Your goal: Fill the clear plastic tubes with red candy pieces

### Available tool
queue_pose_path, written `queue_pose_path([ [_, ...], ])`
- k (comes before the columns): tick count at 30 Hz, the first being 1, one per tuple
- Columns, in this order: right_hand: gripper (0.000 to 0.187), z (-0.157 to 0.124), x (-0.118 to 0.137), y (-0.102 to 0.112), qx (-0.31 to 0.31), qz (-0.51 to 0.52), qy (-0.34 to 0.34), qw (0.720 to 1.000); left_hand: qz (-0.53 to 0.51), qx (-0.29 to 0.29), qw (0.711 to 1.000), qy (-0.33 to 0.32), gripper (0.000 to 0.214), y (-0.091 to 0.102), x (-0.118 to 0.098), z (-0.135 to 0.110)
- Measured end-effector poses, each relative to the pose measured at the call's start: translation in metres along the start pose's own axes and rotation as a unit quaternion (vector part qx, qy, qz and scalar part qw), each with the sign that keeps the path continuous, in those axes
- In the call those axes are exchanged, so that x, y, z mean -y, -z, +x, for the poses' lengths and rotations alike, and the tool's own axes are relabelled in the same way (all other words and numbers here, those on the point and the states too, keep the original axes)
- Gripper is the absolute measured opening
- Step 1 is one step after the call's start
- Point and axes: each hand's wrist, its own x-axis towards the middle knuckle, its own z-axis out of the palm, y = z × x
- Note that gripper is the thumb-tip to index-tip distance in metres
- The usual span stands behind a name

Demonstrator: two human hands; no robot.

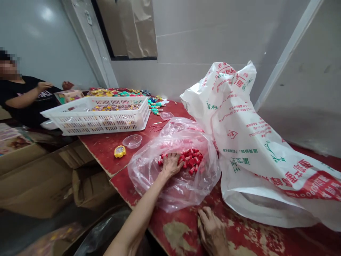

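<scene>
A clear pinkish plastic bag [186, 195] lies spread on the table with its mouth open. Inside it is a heap of small red pieces [193, 160] with paler ends. My left hand [171, 164] reaches into the bag and rests on the heap, fingers spread and pointing down, tips partly hidden among the pieces. No piece shows clearly in its grasp. On the table's near side, below the bag, my right hand [212, 229] lies with loosely bent fingers and holds nothing that I can see.
A big white printed sack [247, 142] slumps at the right. Left of the bag are a yellow watch-like toy [119, 152], a clear round tub [132, 141] and a white crate [106, 121] of small goods. Colourful toys lie behind. Another person [26, 96] sits far left, above cardboard boxes [34, 177].
</scene>
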Motion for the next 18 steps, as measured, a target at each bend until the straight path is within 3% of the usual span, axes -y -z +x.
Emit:
queue_pose_path([
  [7,0.028,0.002,-0.003,0.002,0.049,0.051,-0.037,0.997,0.019,0.028,0.996,-0.076,0.046,0.001,-0.017,-0.058],
  [11,0.028,0.008,0.002,0.011,0.035,0.182,-0.104,0.977,-0.016,-0.03,0.991,-0.126,0.035,-0.004,-0.017,-0.077],
  [13,0.027,0.022,0.011,0.039,-0.01,0.306,-0.137,0.942,-0.017,-0.099,0.983,-0.157,0.031,-0.008,-0.017,-0.082],
  [15,0.024,0.04,0.021,0.084,-0.047,0.435,-0.135,0.889,-0.019,-0.164,0.967,-0.192,0.03,-0.014,-0.018,-0.087],
  [17,0.032,0.053,0.031,0.136,-0.016,0.547,-0.08,0.833,-0.026,-0.201,0.955,-0.215,0.03,-0.021,-0.022,-0.094],
  [18,0.041,0.054,0.034,0.16,0.008,0.564,-0.06,0.823,-0.028,-0.212,0.952,-0.221,0.031,-0.024,-0.024,-0.098],
])
